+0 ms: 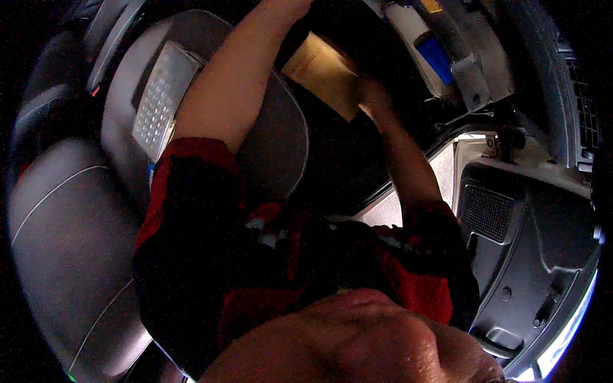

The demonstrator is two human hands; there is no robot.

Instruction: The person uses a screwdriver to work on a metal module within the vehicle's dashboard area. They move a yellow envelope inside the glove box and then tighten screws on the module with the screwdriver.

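My right hand (373, 94) is closed on the right edge of a flat tan piece (322, 71), which looks like cardboard or stiff paper. Bright light falls on part of that piece, while dark shadow surrounds it in the footwell. My left arm reaches up across the seat, and only a part of my left hand (290, 7) shows at the upper edge. Its fingers are cut off or lost in the dark, so I cannot tell what they touch.
A white panel with rows of dots (163, 102) lies on the grey seat (284, 137) beside my left arm. More seats stand at left. To the right is an open vehicle door (530, 236). A blue item (434, 59) sits in a light-coloured tray at the upper right.
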